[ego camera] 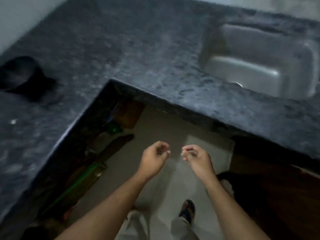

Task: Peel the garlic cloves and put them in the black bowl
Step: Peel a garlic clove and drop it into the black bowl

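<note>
The view is blurred. My left hand [155, 158] and my right hand [195, 158] hang close together over the floor, in front of the counter's inner corner. Both have curled fingers. A small pale garlic bit [168, 151] shows at my left fingertips, and another pale garlic bit [182, 154] at my right fingertips. Whether each is clove or skin cannot be told. The black bowl [19, 75] stands on the counter at the far left, well away from both hands. Its inside is too dark to see.
The dark speckled L-shaped counter [138, 58] wraps round me. A steel sink [259, 66] is set in at the right. A white scrap [13, 121] lies on the left counter. Below the counter lean a green-handled tool [83, 177] and dark items.
</note>
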